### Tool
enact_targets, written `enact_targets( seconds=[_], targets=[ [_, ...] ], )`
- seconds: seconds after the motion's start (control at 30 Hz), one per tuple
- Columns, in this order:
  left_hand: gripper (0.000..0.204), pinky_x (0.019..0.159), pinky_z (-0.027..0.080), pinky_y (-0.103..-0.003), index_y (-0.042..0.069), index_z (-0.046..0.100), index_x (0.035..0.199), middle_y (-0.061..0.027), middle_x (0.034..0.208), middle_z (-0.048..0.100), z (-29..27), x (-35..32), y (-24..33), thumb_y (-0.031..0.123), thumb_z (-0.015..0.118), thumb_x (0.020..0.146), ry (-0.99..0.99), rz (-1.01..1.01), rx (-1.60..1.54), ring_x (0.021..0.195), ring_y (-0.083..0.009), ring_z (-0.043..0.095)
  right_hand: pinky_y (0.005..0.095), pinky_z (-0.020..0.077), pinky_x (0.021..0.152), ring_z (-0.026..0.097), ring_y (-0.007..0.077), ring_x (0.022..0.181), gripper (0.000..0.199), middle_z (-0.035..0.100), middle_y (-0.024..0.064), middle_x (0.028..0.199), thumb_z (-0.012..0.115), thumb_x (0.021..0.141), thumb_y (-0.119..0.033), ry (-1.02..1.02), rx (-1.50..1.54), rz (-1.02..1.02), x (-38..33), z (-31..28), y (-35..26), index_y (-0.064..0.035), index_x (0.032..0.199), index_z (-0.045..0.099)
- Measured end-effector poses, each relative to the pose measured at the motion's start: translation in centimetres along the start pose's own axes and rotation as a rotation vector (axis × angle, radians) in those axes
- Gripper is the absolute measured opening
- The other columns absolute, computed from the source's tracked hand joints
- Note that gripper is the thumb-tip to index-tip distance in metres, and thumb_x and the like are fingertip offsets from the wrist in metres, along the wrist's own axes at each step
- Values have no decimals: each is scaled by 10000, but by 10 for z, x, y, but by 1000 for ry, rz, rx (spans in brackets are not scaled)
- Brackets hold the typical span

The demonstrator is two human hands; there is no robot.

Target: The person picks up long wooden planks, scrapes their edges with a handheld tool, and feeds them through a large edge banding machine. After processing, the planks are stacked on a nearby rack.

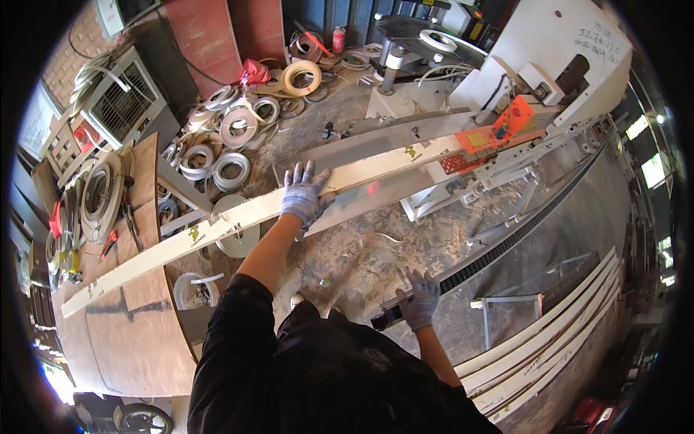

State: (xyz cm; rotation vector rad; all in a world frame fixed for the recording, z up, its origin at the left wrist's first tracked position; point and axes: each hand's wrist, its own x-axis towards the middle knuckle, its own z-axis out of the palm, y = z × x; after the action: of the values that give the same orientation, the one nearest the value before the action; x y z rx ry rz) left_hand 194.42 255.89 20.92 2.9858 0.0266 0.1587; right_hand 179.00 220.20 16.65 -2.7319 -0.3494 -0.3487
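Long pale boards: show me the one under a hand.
The board over the wooden table, with the left hand on it; the others lie grouped at lower right.

Cream board (253, 210) with yellow-green marks (194, 233), orange plate (520, 112), red extinguisher (338, 41)

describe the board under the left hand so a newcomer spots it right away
Start at the wooden table on the left. A long cream board slants from there to the orange machine part. Unlike the pale boards at lower right, it bears the gloved left hand.

Dusty workshop with white machine (538, 43), coiled rolls (254, 130), long boards (535, 359).
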Motion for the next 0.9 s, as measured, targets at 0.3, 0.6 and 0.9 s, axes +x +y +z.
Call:
enact_targets(
  seconds=[0.3,0.6,0.9],
  targets=[
    [715,1195,132,-536,273,382,1509,-159,1615,229,10,49,53,623,510,899,-93,57,-27,1486,-400,184,506,249,1139,567,286,1146,363,695,77,1093,671,819,-387,141,59,80,-4,7,-4,-125,1068,703],
    [775,1206,123,-515,306,324,1532,-171,1616,205,2,-22,-28,628,571,872,-112,88,94,1484,-407,176,498,262,1122,601,274,1084,284,708,62,1012,661,828,-362,171,61,83,-5,4,-5,-146,1004,719],
    [775,1193,165,-517,258,357,1518,-193,1602,229,-14,-44,-69,615,583,869,-85,3,122,1475,-400,209,504,284,1109,624,281,1026,240,706,74,974,676,814,-324,217,96,47,-6,6,-4,-141,964,715]
  ],
)
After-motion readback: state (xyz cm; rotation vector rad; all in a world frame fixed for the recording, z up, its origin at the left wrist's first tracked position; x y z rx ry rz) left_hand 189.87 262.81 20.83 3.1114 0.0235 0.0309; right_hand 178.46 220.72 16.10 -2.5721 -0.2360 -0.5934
